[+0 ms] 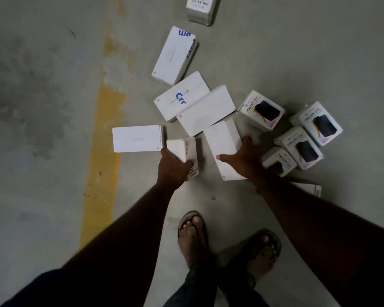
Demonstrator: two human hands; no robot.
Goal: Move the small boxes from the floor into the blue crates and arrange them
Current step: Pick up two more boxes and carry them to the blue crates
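Several small white boxes lie scattered on the concrete floor. My left hand (172, 168) grips a small labelled white box (183, 149) standing on its side. My right hand (242, 159) is spread over a plain white box (223, 142), fingers around its right edge. A flat white box (136, 138) lies just left of my left hand. Two more white boxes (205, 109), one with blue lettering (181, 96), overlap behind. Several HALLEY 20K boxes (262, 110) cluster to the right. No blue crate is in view.
A long white box (175, 55) and another HALLEY box (200, 7) lie farther away. A yellow painted line (102, 151) runs along the floor on the left. My feet in sandals (193, 235) stand below the hands. A box corner (310, 188) shows behind my right forearm.
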